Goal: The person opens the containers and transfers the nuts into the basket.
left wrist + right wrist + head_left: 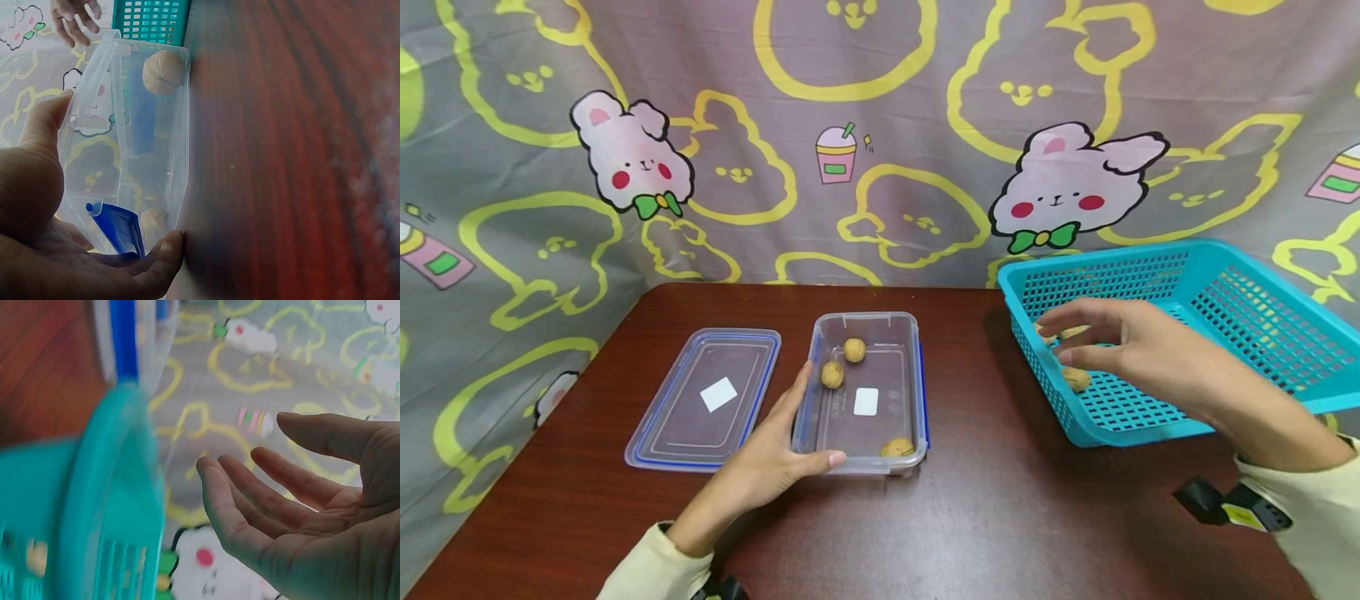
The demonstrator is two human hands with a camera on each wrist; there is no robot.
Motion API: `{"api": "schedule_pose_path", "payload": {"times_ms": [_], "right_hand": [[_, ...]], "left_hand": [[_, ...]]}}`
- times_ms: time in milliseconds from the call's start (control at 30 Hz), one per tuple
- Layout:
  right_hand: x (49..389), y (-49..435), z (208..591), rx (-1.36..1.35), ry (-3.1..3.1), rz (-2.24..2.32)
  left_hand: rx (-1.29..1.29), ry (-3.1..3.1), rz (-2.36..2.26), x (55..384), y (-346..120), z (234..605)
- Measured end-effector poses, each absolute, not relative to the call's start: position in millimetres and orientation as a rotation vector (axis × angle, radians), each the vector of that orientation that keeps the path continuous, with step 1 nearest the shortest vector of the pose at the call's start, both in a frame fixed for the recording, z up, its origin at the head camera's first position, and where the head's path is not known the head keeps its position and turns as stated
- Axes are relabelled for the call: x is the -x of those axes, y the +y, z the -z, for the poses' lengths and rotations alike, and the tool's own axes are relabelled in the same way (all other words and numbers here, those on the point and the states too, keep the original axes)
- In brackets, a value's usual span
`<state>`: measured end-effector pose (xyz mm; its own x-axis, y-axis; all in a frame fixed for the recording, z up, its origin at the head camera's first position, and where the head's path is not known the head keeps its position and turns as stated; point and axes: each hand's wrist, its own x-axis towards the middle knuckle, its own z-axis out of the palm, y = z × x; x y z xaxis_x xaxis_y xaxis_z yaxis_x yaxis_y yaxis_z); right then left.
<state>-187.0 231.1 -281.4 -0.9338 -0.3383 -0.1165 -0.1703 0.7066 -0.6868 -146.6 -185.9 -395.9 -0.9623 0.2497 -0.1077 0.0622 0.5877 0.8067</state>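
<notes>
A clear plastic container stands at the middle of the table with three walnuts inside: one walnut near the back, another beside it, a third at the front right corner. My left hand holds the container by its front left corner, thumb at the front rim and fingers along the left side, near a blue latch. Over the left part of a turquoise basket hovers my right hand, fingers loosely bent, nothing between them. Walnuts lie in the basket below it, partly hidden.
To the container's left, a clear lid with a blue seal and a white label lies flat on the brown table. A patterned cloth hangs behind the table's back edge.
</notes>
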Motion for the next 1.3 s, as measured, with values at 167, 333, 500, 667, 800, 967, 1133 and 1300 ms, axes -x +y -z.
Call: {"api": "schedule_pose_path", "payload": {"times_ms": [167,333,500,667,800,967,1133,1300], "right_hand": [[175.4,200.7,279.4,0.513,2.649,1.112],[172.5,172.9,278.7,0.636,2.536,1.147],[176.3,146.6,280.1,0.688,2.398,1.148],[186.1,123.2,289.9,0.808,2.339,1.108],[193.3,107.0,298.4,0.865,2.286,1.099],[202.7,86.1,305.2,0.884,2.236,1.066],[214.5,66.6,311.5,0.884,2.147,1.018],[223.5,51.4,317.6,0.868,2.107,0.944]], "left_hand": [[-0.252,2.605,-1.309,145.8,-186.4,395.1],[-0.251,2.608,-1.307,145.4,-186.9,394.9],[-0.239,2.603,-1.301,145.9,-186.9,395.4],[-0.239,2.604,-1.304,146.6,-186.9,395.1],[-0.24,2.602,-1.305,146.9,-186.6,394.6],[-0.254,2.607,-1.305,147.2,-186.3,394.6],[-0.268,2.607,-1.305,147.5,-186.1,396.0],[-0.274,2.609,-1.3,147.2,-186.2,396.5]]}}
